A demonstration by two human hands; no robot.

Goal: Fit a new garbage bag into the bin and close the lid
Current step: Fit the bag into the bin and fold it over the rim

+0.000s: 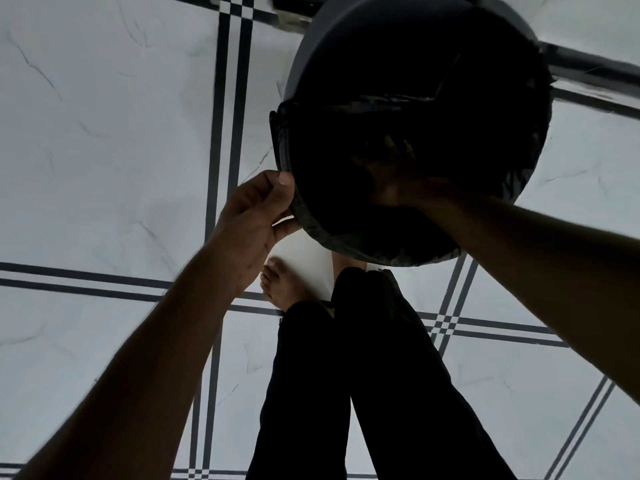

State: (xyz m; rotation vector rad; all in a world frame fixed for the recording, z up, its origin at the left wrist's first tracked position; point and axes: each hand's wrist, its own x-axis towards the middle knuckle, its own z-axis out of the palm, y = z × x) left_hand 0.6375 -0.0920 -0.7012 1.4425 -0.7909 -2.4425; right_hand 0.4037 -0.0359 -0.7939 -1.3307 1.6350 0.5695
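The round bin (pixel 408 81) stands on the floor just ahead of the person's feet, seen from above, its mouth lined with a black garbage bag (pixel 346 242) whose edge is folded out and down over the near and left rim in crinkled, shiny folds. The left hand (pixel 258 216) is at the rim's left side, arm reaching up from the lower left, its grip closed on the bag's folded edge with the thumb pressed on top and the fingers curled beneath. The right hand (pixel 398 174) reaches over the near rim down into the bin's dark interior, fingers spread and fairly straight against the bag; whether they hold any of it is too dark to tell. Below the bin are the person's dark trouser legs (pixel 363 375) and a bare foot (pixel 284 282). The floor (pixel 104 133) is pale marbled tile crossed by dark double lines.
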